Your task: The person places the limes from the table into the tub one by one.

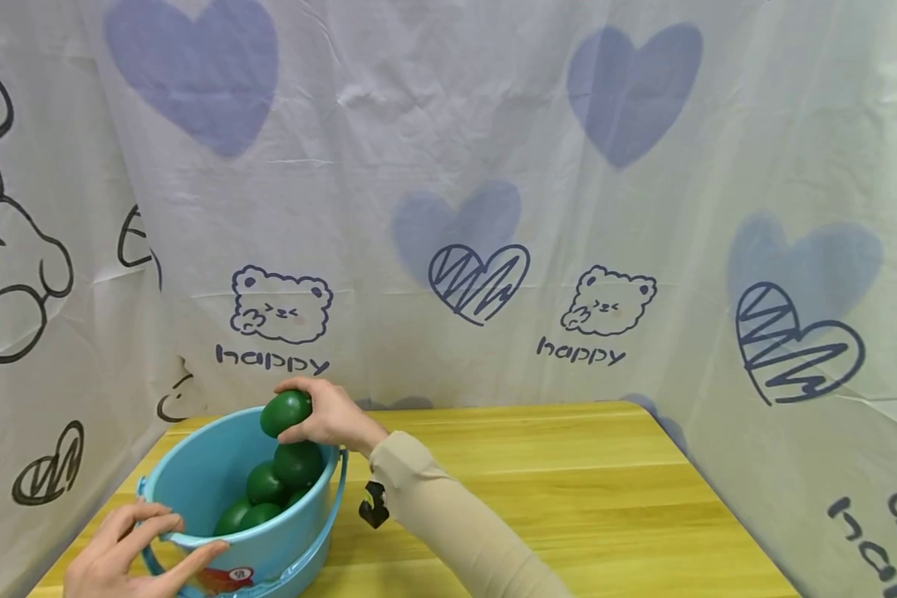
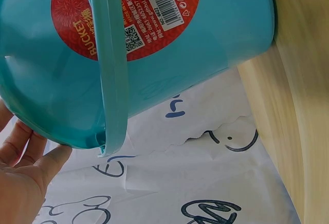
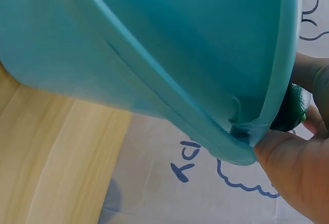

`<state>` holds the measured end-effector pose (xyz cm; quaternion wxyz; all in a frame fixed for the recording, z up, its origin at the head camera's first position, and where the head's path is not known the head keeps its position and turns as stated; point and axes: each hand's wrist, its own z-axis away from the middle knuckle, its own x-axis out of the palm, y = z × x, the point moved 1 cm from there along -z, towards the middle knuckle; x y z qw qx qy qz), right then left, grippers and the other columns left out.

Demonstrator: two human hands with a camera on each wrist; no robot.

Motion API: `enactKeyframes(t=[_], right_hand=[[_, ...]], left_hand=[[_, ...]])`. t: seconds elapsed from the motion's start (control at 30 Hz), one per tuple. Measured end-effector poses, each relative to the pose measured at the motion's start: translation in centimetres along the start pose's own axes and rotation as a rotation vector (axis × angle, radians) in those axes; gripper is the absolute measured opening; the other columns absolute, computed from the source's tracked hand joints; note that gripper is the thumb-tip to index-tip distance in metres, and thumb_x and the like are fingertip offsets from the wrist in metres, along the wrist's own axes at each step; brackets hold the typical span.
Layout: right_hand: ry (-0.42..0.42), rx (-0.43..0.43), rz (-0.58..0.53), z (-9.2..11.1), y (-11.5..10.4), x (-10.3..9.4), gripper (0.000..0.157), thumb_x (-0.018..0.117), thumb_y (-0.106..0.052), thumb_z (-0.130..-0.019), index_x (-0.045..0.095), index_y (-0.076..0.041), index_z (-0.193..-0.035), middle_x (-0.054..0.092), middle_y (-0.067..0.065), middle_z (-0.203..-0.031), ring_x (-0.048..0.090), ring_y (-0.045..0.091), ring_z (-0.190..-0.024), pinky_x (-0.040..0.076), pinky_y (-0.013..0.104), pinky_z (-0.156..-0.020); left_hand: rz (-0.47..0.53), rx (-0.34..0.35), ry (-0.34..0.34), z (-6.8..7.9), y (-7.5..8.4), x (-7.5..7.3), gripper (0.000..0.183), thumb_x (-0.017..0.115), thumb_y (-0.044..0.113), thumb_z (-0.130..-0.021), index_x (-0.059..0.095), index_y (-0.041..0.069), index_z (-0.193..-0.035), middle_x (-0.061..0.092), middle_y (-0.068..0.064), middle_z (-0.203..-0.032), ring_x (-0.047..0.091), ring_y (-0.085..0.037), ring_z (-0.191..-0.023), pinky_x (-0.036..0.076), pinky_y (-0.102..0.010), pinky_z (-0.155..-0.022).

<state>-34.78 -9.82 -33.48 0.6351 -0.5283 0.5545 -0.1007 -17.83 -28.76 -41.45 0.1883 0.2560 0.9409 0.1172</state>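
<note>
A light blue plastic bucket (image 1: 287,544) stands on the table, with several dark green avocados (image 1: 265,482) piled inside on its right side. My right hand (image 1: 335,417) holds one avocado (image 1: 285,413) between thumb and fingers, just above the bucket's far right rim. The same avocado (image 3: 294,108) shows partly behind the rim in the right wrist view. My left hand (image 1: 123,552) grips the bucket's near left rim, its thumb (image 2: 57,160) against the edge in the left wrist view. How far its fingers reach inside is partly hidden.
The wooden table (image 1: 568,498) extends to the right of the bucket. White cloth (image 1: 448,166) with hearts and bears hangs around it at the back and sides. The bucket's handle (image 2: 110,64) hangs down along its outside, over a red label (image 2: 164,23).
</note>
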Motion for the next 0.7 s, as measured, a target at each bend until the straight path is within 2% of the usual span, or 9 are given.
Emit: enactKeyframes(t=[0.2, 0.37, 0.47, 0.7], right_hand=[[0.024, 0.010, 0.003, -0.2, 0.0, 0.2, 0.060, 0.084, -0.012, -0.078, 0.060, -0.030, -0.130, 0.062, -0.004, -0.121, 0.058, 0.009, -0.095, 0.052, 0.025, -0.078], [0.012, 0.007, -0.036, -0.2, 0.2, 0.4, 0.055, 0.078, -0.012, -0.084, 0.058, -0.030, -0.133, 0.059, -0.006, -0.134, 0.059, 0.015, -0.119, 0.053, 0.034, -0.094], [0.009, 0.003, -0.074, -0.2, 0.4, 0.3, 0.051, 0.074, -0.013, -0.088, 0.057, -0.030, -0.133, 0.057, -0.008, -0.138, 0.056, 0.017, -0.126, 0.050, 0.037, -0.101], [0.028, -0.016, -0.146, 0.2, 1.1, -0.5, 0.042, 0.072, -0.016, -0.090, 0.061, -0.026, -0.129, 0.062, -0.004, -0.131, 0.061, 0.015, -0.119, 0.053, 0.029, -0.093]], left_hand=[[-0.017, -0.037, -0.004, 0.0, 0.2, -0.1, 0.053, 0.100, 0.016, -0.029, 0.069, 0.010, -0.072, 0.058, -0.002, -0.080, 0.040, 0.015, -0.073, 0.037, -0.013, -0.053], [-0.011, -0.041, 0.007, -0.1, 0.2, 0.0, 0.053, 0.100, 0.015, -0.029, 0.069, 0.010, -0.071, 0.058, -0.001, -0.080, 0.042, 0.013, -0.071, 0.036, -0.012, -0.053], [-0.009, -0.043, 0.010, -0.1, 0.2, 0.0, 0.053, 0.101, 0.017, -0.029, 0.069, 0.011, -0.072, 0.059, 0.000, -0.080, 0.042, 0.014, -0.071, 0.036, -0.012, -0.052], [-0.004, 0.003, 0.011, -0.2, 0.0, -0.1, 0.054, 0.101, 0.020, -0.029, 0.069, 0.009, -0.071, 0.059, -0.003, -0.079, 0.042, 0.013, -0.071, 0.036, -0.013, -0.052]])
